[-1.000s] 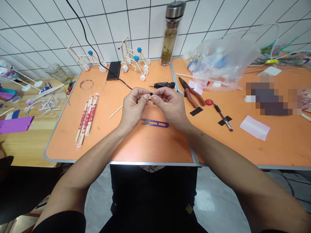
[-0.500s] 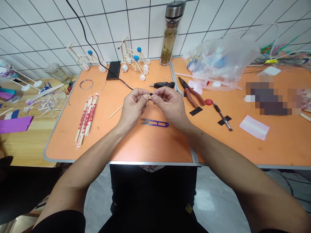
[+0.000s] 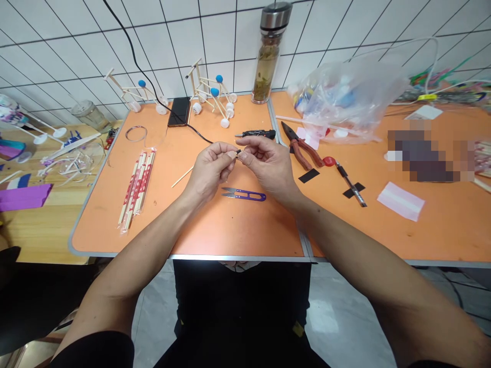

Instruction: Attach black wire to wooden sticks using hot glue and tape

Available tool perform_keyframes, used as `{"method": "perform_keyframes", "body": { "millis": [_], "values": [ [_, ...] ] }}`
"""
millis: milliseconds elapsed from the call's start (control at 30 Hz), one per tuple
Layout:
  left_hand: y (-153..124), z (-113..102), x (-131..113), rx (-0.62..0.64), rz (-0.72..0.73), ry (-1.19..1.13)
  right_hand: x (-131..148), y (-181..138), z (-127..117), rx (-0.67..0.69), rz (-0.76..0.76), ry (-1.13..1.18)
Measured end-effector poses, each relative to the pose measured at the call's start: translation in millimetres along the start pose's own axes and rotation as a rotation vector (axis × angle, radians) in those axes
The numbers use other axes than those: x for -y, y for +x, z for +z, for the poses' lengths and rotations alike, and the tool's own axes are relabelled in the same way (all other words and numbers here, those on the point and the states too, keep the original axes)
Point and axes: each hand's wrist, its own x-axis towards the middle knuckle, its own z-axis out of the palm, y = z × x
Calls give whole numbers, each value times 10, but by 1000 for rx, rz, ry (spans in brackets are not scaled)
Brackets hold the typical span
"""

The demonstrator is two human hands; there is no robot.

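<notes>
My left hand (image 3: 210, 171) and my right hand (image 3: 266, 162) meet fingertip to fingertip above the table. Between their pinched fingers is a small strip of black tape (image 3: 238, 152) at a pale stick end; most of it is hidden by the fingers. A thin wooden stick (image 3: 182, 177) shows left of my left hand, its far end out of sight behind the hand; I cannot tell whether it is held. Just below the hands lie purple thread snips (image 3: 245, 194), blades to the left. A black screwdriver-like tool (image 3: 256, 134) lies behind my right hand.
Wrapped chopsticks (image 3: 138, 189) lie left, near a wire coil (image 3: 136, 133). Stick models (image 3: 215, 94), a phone (image 3: 179, 112) and a tea bottle (image 3: 266, 66) stand or lie at the back. Right are pliers (image 3: 301, 145), a pen (image 3: 351, 184) and a plastic bag (image 3: 345, 102).
The fingertips have shifted slightly around the taped piece, and my right index finger has lifted away from it a little. Everything else on the table stays put.
</notes>
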Motion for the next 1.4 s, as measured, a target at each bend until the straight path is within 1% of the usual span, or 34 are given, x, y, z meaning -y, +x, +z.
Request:
{"method": "perform_keyframes", "body": {
  "millis": [200,367,467,600,800,900,1100,1300,1400],
  "values": [
    [6,-42,-27,42,-51,-57,24,-2,14,7,-43,36],
    [-1,-39,-49,56,-110,-63,46,4,11,15,-20,11],
    [3,-35,-50,49,-102,-47,44,5,-4,18,-6,3],
    [27,-64,-24,38,-24,18,28,10,-46,-11,13,7],
    [56,-109,50,15,223,234,-8,28,-83,-41,29,5],
    [66,-117,89,-11,307,316,-29,31,-49,-49,33,18],
    [78,-154,154,-58,372,414,-60,28,-4,-54,20,30],
    [89,-164,203,-33,429,384,-3,19,-35,-26,32,26],
    [94,-164,204,-22,425,392,9,17,-41,-30,29,27]
  ]
}}
